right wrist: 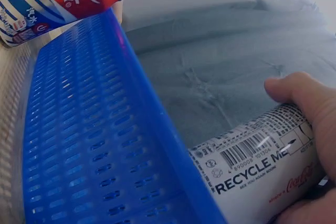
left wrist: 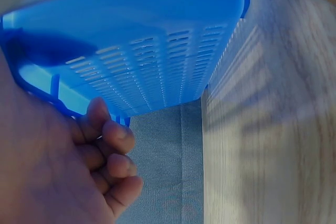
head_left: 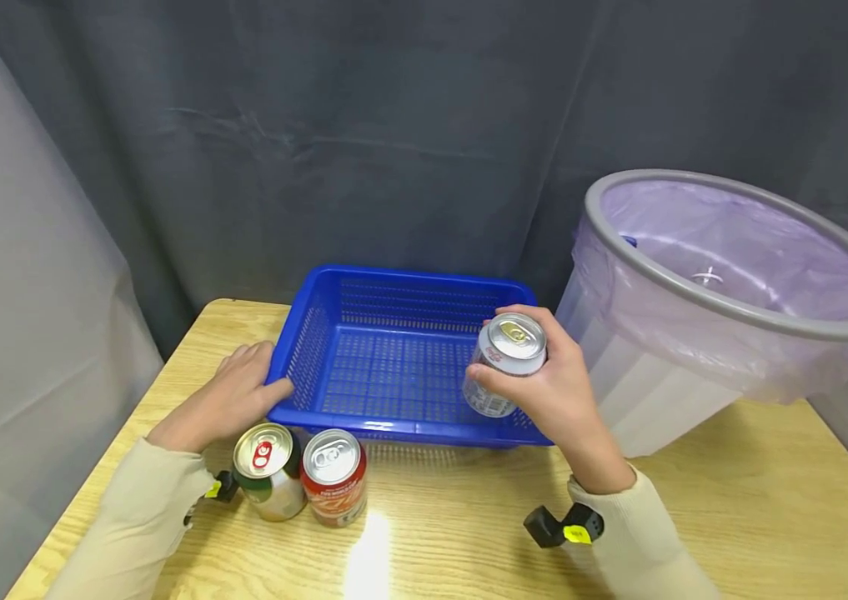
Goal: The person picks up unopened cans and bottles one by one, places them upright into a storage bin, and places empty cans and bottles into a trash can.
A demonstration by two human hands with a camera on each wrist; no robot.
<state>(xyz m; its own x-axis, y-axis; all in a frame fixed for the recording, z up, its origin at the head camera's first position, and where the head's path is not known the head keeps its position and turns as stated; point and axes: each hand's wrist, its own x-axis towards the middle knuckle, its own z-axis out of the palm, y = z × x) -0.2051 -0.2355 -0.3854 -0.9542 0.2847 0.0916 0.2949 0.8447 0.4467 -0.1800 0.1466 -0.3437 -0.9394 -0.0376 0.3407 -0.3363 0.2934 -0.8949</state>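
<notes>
My right hand (head_left: 559, 392) grips a silver-grey Coca-Cola can (head_left: 517, 335) around its side, thumb towards me. The can is held upright over the right end of a blue plastic basket (head_left: 393, 427). Its "RECYCLE ME" lettering and barcode face the right wrist camera. At the basket's left side, my left hand (head_left: 232, 396) holds the rim near the front corner, thumb over the edge and fingers (left wrist: 118, 135) curled on the outside. Close by that hand, a green-and-gold can (head_left: 266, 454) and a red can (head_left: 333, 475) stand side by side before the basket.
A tall pale bin (head_left: 619, 367) with a grey rim and purple liner stands right of the basket, a clear object (head_left: 707, 277) inside it. Dark curtain (head_left: 393, 167) hangs behind the wooden table (head_left: 431, 533). Wrist cameras sit on both sleeves.
</notes>
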